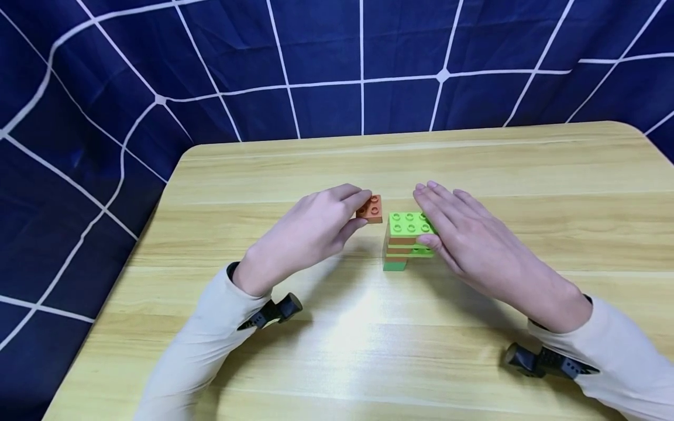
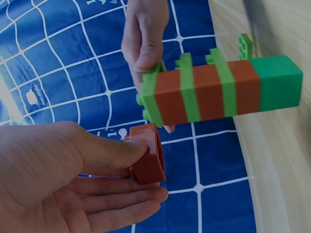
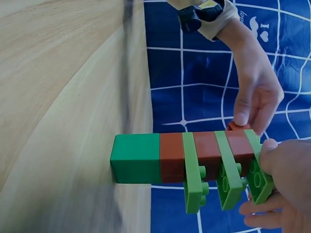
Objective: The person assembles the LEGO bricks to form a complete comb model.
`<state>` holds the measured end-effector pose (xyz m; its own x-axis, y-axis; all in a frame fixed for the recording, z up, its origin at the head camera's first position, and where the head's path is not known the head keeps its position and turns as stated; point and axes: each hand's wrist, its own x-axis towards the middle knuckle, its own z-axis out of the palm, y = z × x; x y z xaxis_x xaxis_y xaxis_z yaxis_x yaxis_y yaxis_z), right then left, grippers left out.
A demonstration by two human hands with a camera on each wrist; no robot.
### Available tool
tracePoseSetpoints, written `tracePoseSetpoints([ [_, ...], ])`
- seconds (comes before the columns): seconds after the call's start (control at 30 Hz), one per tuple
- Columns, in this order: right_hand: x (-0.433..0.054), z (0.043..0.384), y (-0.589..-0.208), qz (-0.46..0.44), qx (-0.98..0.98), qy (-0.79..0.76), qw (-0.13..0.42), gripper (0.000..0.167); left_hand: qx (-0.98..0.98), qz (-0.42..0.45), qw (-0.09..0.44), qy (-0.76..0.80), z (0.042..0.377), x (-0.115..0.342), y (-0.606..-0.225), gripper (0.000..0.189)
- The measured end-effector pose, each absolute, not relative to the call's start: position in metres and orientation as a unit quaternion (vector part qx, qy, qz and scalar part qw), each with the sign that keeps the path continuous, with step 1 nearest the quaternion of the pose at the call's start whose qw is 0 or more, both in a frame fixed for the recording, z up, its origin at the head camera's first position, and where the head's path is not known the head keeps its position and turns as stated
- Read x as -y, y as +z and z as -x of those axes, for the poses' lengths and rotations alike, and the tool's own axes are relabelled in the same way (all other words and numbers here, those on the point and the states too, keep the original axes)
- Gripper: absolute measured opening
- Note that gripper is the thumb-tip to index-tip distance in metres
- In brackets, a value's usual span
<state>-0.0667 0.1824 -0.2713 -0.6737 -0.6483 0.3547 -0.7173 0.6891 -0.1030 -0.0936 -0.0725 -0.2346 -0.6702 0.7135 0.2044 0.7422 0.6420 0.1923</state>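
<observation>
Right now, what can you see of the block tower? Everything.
The tower looks like plastic and stands upright on the table. Its base is a dark green block; above it three red-brown blocks alternate with three light green ones, the topmost light green with round studs. The light green pieces jut past the column on one side, where the right hand holds the top one.

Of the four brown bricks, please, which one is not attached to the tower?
The brown brick pinched in the left hand: it is apart from the tower, while the other three are stacked into it.
</observation>
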Motion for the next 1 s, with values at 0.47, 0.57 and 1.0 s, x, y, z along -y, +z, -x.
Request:
tracePoseSetpoints([
  [0.47,-0.183,0.064,-0.268,-0.373,0.911,0.092,0.153,0.073,0.896,0.424,0.066,-0.118,0.079,0.058,-0.215,0.035],
  [0.57,-0.183,0.064,-0.267,-0.371,0.911,0.095,0.151,0.073,0.895,0.429,0.061,-0.109,0.078,0.055,-0.214,0.037],
  [1.0,-0.184,0.064,-0.267,-0.37,0.911,0.099,0.152,0.072,0.888,0.444,0.066,-0.099,0.079,0.042,-0.216,0.035],
])
